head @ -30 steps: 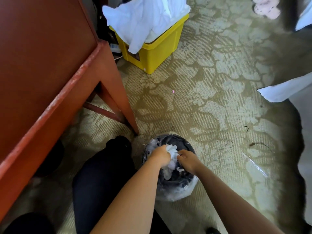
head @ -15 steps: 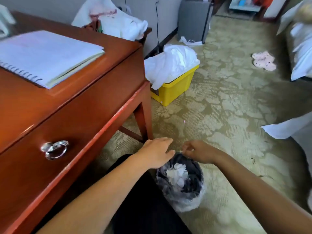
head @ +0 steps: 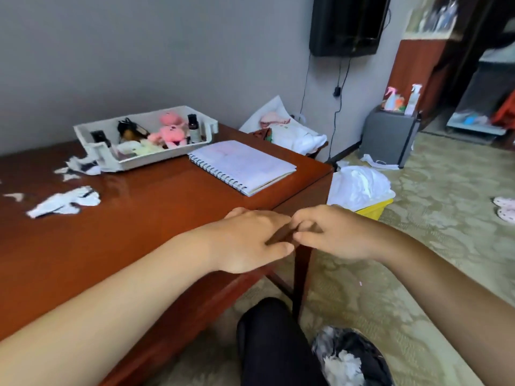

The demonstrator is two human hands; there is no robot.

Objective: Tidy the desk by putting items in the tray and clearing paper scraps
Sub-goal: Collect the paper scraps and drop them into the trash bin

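My left hand [head: 250, 240] hovers over the right front corner of the red-brown desk [head: 145, 227], fingers fairly straight. My right hand [head: 334, 235] meets it fingertip to fingertip, fingers curled, and I see nothing held in either. Torn white paper scraps [head: 67, 203] lie on the left part of the desk, and more scraps [head: 80, 166] lie beside the white tray [head: 156, 160]. The tray holds a pink plush [head: 168, 133], small bottles and other small items. A lined waste bin [head: 351, 358] with white scraps in it stands on the floor below my right arm.
A spiral notebook [head: 242, 165] lies on the desk to the right of the tray. On the patterned carpet stand a yellow box [head: 374, 208] heaped with white cloth and a grey cabinet [head: 390, 140]. My knee in black [head: 273, 344] is beside the desk leg.
The view has swung up from the bin to the desk top. Both hands have let go of the scraps in the bin and risen to the desk's corner.
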